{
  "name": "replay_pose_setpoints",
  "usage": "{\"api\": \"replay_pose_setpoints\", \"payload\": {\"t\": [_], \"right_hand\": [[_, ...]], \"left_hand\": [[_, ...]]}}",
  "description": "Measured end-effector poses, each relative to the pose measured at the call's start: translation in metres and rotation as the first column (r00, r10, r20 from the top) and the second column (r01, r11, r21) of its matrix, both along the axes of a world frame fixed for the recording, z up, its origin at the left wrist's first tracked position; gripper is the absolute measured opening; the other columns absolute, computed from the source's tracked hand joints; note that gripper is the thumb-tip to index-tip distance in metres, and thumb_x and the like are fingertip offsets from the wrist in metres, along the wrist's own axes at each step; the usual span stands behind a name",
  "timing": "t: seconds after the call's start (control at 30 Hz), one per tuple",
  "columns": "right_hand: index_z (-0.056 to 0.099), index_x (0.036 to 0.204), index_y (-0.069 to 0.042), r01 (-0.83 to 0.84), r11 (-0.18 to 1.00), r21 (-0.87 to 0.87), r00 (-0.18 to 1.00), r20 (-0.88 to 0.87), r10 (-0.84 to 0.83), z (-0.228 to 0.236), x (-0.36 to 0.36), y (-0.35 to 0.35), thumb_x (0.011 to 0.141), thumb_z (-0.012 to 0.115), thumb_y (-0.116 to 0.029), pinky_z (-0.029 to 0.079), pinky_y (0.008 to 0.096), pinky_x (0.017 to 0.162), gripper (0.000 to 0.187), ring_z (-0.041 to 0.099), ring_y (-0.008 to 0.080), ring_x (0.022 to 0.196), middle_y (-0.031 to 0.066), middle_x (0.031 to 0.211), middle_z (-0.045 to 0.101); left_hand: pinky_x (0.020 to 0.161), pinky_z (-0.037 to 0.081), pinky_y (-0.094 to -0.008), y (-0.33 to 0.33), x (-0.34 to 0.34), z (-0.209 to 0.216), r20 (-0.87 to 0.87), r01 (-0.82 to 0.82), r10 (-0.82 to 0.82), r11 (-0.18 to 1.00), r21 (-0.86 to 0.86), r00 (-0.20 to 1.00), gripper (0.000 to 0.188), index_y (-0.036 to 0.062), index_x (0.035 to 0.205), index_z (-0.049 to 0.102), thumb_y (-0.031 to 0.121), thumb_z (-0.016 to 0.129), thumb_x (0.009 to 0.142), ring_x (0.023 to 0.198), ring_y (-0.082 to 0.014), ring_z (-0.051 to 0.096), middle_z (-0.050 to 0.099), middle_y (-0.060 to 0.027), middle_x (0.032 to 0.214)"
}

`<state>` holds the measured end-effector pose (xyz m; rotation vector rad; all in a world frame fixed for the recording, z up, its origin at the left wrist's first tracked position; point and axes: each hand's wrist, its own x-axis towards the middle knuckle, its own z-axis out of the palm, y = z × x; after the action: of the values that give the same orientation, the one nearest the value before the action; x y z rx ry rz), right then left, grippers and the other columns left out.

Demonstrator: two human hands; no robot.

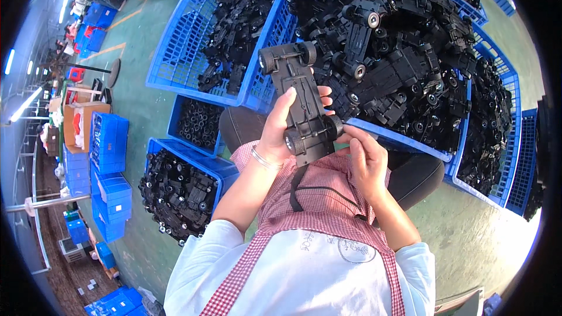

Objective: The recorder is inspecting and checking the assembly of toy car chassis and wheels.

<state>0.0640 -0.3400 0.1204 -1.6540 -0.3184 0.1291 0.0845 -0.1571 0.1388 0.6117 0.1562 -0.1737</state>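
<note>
My left hand (277,123) is wrapped round a black toy car chassis (302,95), held tilted over my lap with its underside up. The thumb lies along one side and fingertips show past the other. Black wheels sit at its corners. My right hand (367,157) is closed, its fingertips at the edge of the lower right wheel (333,125). The tips are partly hidden, and the wheel is what they appear to pinch.
A heaped blue crate (404,140) of black chassis stands right ahead. Another blue crate (193,89) holds more at the left. Beside my left knee, a small bin (182,124) holds black tyres, and a lower crate (219,169) holds chassis. Another filled crate (497,196) stands far right.
</note>
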Motion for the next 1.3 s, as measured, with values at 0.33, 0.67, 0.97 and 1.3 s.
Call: {"api": "replay_pose_setpoints", "payload": {"t": [0.33, 0.67, 0.97, 1.3], "right_hand": [[0.056, 0.107, 0.004, -0.001, 0.999, -0.055, 0.997, 0.073, 0.005, -0.007, 0.001, 0.004, 0.092, 0.041, -0.002, 0.051, 0.0215, 0.062, 0.022, 0.060, 0.0120, 0.071, 0.0086, 0.087, 0.058], [0.054, 0.114, -0.001, 0.102, 0.994, 0.039, 0.975, 0.193, -0.107, 0.026, 0.045, 0.005, 0.088, 0.043, 0.001, 0.049, 0.0297, 0.079, 0.028, 0.060, 0.0218, 0.090, 0.0146, 0.106, 0.058], [0.059, 0.102, 0.003, 0.024, 0.992, 0.120, 0.981, 0.190, -0.047, 0.031, 0.034, -0.009, 0.090, 0.042, -0.002, 0.041, 0.0178, 0.047, 0.022, 0.052, 0.0045, 0.048, 0.0048, 0.061, 0.061], [0.057, 0.106, 0.002, -0.016, 0.998, 0.057, 0.997, -0.074, 0.020, 0.026, 0.026, -0.007, 0.093, 0.043, -0.008, 0.042, 0.0188, 0.050, 0.022, 0.051, 0.0053, 0.051, 0.0042, 0.062, 0.060]], "left_hand": [[0.085, 0.050, -0.0348, 0.000, -0.005, 0.004, 0.033, 0.021, -0.026, 0.988, 0.152, 0.999, 0.052, -0.0025, 0.123, 0.042, 0.038, 0.046, 0.090, 0.101, -0.0192, 0.055, 0.053, -0.0143, 0.115], [0.079, 0.050, -0.0298, -0.004, -0.022, 0.014, -0.094, 0.258, -0.241, 0.931, 0.258, 0.966, 0.053, -0.0027, 0.116, 0.050, 0.043, 0.047, 0.089, 0.089, -0.0164, 0.060, 0.061, -0.0112, 0.097], [0.084, 0.049, -0.0391, 0.007, -0.033, 0.003, 0.008, 0.339, -0.339, 0.941, -0.021, 0.941, 0.069, 0.0047, 0.140, 0.019, 0.041, 0.046, 0.087, 0.098, -0.0283, 0.057, 0.050, -0.0226, 0.117], [0.082, 0.049, -0.0433, 0.010, -0.030, 0.000, 0.094, 0.382, -0.377, 0.923, -0.044, 0.921, 0.076, 0.0039, 0.140, 0.017, 0.046, 0.048, 0.084, 0.097, -0.0323, 0.057, 0.049, -0.0252, 0.117]]}}
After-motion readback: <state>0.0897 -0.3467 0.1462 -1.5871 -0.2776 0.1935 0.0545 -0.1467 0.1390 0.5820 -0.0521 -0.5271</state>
